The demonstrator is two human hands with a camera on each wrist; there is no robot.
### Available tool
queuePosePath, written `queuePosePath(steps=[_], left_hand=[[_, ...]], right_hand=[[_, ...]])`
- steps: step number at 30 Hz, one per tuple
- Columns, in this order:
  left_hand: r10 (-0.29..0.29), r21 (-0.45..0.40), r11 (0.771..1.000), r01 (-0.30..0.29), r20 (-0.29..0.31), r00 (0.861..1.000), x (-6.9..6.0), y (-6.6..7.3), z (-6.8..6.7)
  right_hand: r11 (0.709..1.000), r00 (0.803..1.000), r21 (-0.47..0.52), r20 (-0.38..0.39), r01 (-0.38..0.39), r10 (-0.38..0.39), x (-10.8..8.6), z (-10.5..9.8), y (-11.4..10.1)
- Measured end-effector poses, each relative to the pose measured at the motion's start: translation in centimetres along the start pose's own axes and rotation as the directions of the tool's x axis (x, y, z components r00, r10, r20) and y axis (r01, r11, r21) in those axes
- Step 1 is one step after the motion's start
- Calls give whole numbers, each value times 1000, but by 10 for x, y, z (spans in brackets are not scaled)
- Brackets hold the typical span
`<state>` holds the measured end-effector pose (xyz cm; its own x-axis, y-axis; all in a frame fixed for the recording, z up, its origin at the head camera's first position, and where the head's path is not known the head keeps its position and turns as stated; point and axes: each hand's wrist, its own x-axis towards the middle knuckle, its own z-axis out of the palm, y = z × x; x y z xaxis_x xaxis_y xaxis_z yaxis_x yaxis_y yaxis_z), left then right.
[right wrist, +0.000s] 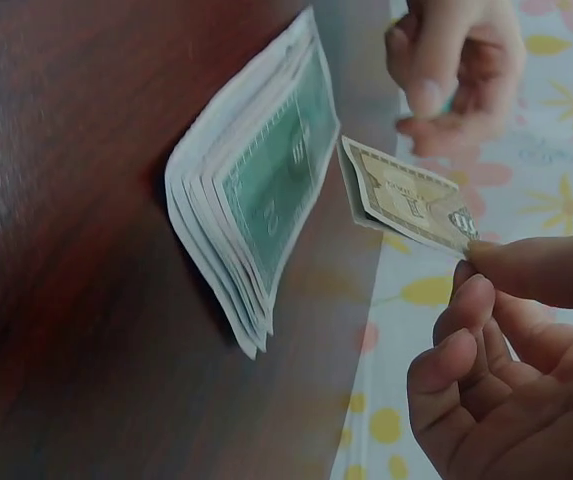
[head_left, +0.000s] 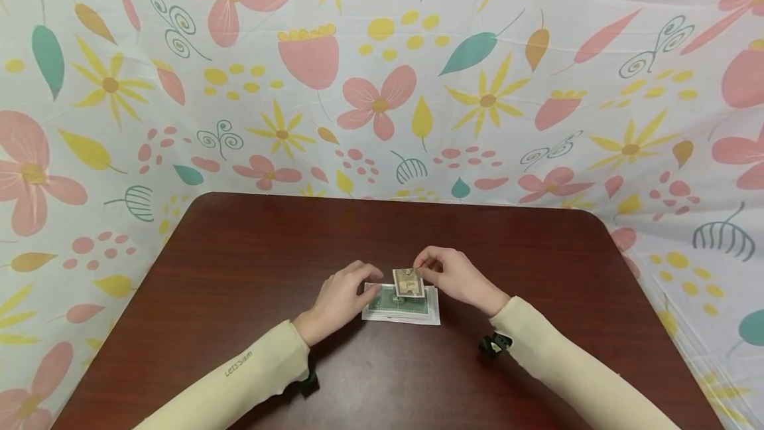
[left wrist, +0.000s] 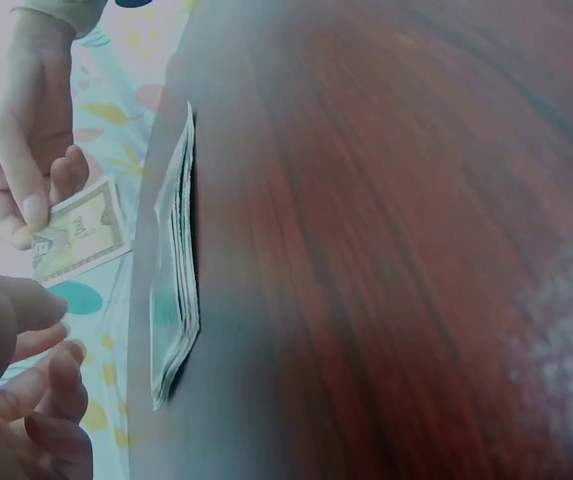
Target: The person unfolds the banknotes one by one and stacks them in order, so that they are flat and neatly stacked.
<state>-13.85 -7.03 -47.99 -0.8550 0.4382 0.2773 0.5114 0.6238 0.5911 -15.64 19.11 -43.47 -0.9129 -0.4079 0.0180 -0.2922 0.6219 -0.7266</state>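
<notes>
A stack of paper banknotes [head_left: 388, 308], green note on top, lies on the table; its layered edges [right wrist: 216, 240] show in the right wrist view. My right hand [head_left: 459, 279] pinches a small yellow-brown banknote [head_left: 408, 283] by one corner between thumb and forefinger, above the stack's right part. In the right wrist view a second layer shows under this banknote [right wrist: 406, 195]; whether it is a fold or another note, I cannot tell. My left hand [head_left: 343, 297] hovers by the stack's left end, its fingers loosely bent around nothing in the left wrist view.
The dark red-brown wooden table [head_left: 268, 244] spreads around the stack on all sides. Behind and beside it hangs a white cloth [head_left: 382, 32] printed with flowers and leaves. Dark devices [head_left: 495, 345] are strapped at both wrists.
</notes>
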Motion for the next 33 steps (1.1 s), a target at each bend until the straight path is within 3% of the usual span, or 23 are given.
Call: queuePosePath(steps=[7,19,27,33], left_hand=[[49,-55,997,-48,12,999,1,4,0],[85,-45,996,-83,52,995,-1,12,-1],[69,-109,992,-61,75,995,-2,14,1],[29,-191,981,-19,51,998,-4,14,5]], right_hand=[[998,994,-8,83,67,-66,-4,8,-8],[990,981,-23,141,138,-133,-8,10,-18],[983,976,-32,130,179,-174,-7,11,-21],[982,977,-20,104,188,-185,-7,12,-20]])
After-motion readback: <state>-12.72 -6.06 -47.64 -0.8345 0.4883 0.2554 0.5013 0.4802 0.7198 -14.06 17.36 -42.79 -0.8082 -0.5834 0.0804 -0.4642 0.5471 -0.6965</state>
